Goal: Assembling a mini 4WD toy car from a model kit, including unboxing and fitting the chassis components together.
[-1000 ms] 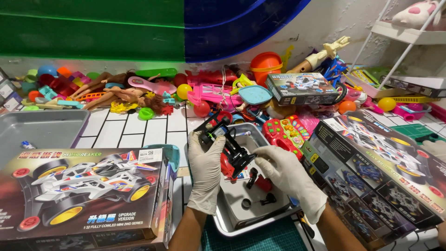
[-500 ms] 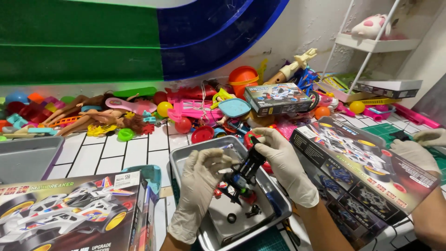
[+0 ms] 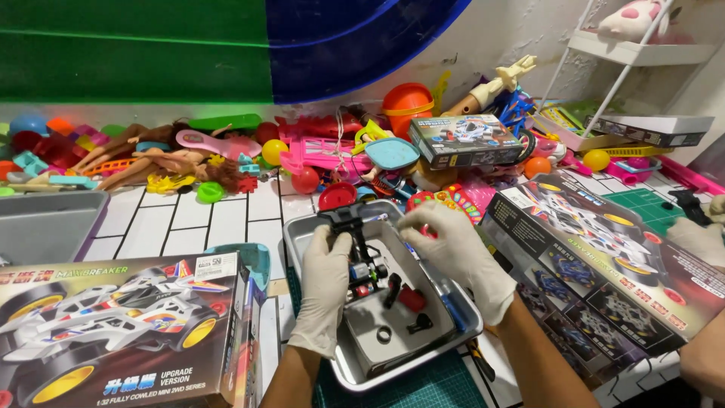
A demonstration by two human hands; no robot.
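- The black toy-car chassis (image 3: 357, 253) is in your hands, held over the far left part of the metal tray (image 3: 355, 370), its long axis running away from you, toward the wall.
- Your left hand (image 3: 325, 283) is the nearer one: it wraps the chassis from the left, fingers curled along its side, thumb at the top end.
- Your right hand (image 3: 453, 253) comes in from the right, fingers bent and pressed together near the far end of the chassis; you cannot tell from here whether they pinch a small part or only touch the frame.
- Under the chassis, loose pieces lie on the tray floor: a red part (image 3: 412, 298), a black ring (image 3: 384, 333) and a small black piece (image 3: 420, 326), all just beside your wrists.
- A blue-handled tool (image 3: 451, 308) rests along the tray's right side, under your right forearm.
- The large toy-car box (image 3: 121, 325) stands close on your left, and a second box (image 3: 604, 279) lies on the tabletop to your right; both hem the tray in.
- Another person's gloved hand (image 3: 698, 238) sits at the right edge, well apart from yours.
- A heap of plastic toys (image 3: 226, 155) lines the wall beyond the tray.
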